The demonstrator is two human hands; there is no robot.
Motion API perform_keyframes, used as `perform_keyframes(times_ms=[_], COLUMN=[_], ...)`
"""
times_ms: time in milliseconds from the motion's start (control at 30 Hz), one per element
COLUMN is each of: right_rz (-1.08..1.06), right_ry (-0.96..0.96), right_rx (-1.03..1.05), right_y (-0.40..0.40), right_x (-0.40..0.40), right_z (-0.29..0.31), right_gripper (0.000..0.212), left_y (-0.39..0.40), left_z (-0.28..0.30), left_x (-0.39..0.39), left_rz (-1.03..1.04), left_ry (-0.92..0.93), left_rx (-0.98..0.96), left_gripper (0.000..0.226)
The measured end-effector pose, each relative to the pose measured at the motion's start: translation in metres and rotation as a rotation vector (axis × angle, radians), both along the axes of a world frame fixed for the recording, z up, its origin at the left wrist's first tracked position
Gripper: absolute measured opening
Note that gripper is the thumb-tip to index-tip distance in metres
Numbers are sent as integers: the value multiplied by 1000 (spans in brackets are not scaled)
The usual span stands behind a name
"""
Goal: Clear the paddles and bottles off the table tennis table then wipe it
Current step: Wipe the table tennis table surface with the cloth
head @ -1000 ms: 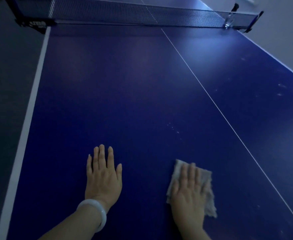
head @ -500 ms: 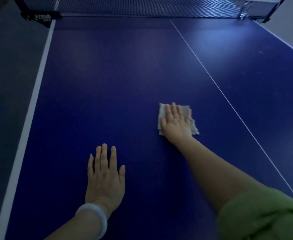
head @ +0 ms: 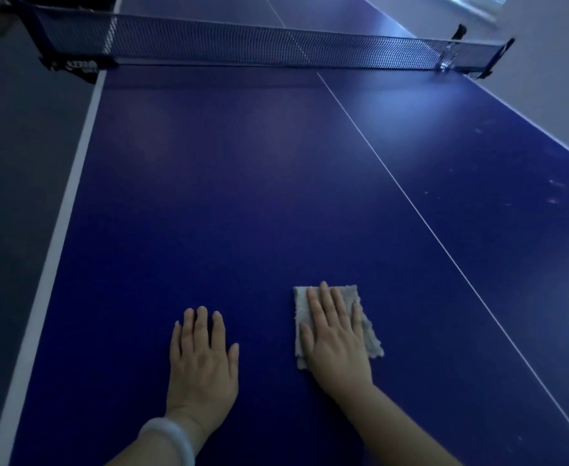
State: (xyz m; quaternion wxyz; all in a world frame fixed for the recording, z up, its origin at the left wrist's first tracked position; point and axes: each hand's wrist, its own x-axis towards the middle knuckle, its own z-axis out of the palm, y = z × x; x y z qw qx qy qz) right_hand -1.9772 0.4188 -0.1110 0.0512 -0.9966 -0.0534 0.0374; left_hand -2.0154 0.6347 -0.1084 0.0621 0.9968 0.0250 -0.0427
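Flat on the blue table [head: 242,196], both hands spread, right hand [head: 335,338] pressing a cloth [head: 363,317].

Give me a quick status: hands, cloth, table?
Left hand flat on blue table tennis table. Right hand pressing grey rag. No paddles or bottles visible.
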Motion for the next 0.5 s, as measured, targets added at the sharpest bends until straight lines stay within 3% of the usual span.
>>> perform_keyframes(times_ms=[67,133,267,400,500], right_rz=[-7,-144,-278,-384,-621], right_ry=[36,41,72,123,113], right_rx=[-8,-10,-15,10,45], right_y=[-23,-47,-89,-123,-128], right_x=[13,25,41,78,123], right_z=[2,4,4,8,10], right_gripper=[63,67,76,62,60], left_y=[0,-8,-33,-47,-47], left_z=[5,12,10,2,-4], left_x=[19,43,80,82,82], left_rz=[-31,-25,109,203,203], left_ry=[-14,-9,90,42,11], left_rx=[-13,-14,-3,31,47], left_gripper=[67,62,75,78,76])
